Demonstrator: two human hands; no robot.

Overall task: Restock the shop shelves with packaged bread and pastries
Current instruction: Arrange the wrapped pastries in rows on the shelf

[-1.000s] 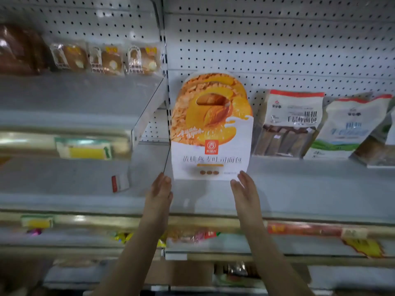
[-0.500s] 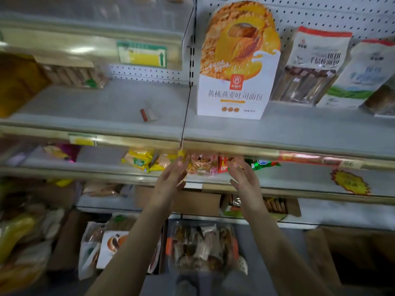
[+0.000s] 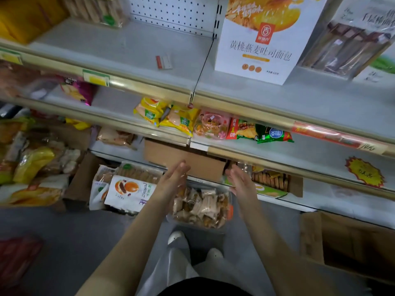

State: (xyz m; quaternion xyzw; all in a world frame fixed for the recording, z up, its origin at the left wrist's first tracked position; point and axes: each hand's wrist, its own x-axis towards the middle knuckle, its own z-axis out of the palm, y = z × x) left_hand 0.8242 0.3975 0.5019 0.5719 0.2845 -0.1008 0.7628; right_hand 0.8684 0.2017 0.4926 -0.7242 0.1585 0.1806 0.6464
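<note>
While upright on shelf (image 3: pixel 320 97), "黄桃燕麦吐司面包" box (image 3: pixel 263 45).

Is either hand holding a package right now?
No, the left hand and the right hand are both open and empty, fingers straight, over the clear tub of pastries.

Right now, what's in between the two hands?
Nothing held. In the head view, the gap between the left hand and the right hand shows a clear tub of wrapped pastries below them.
</note>
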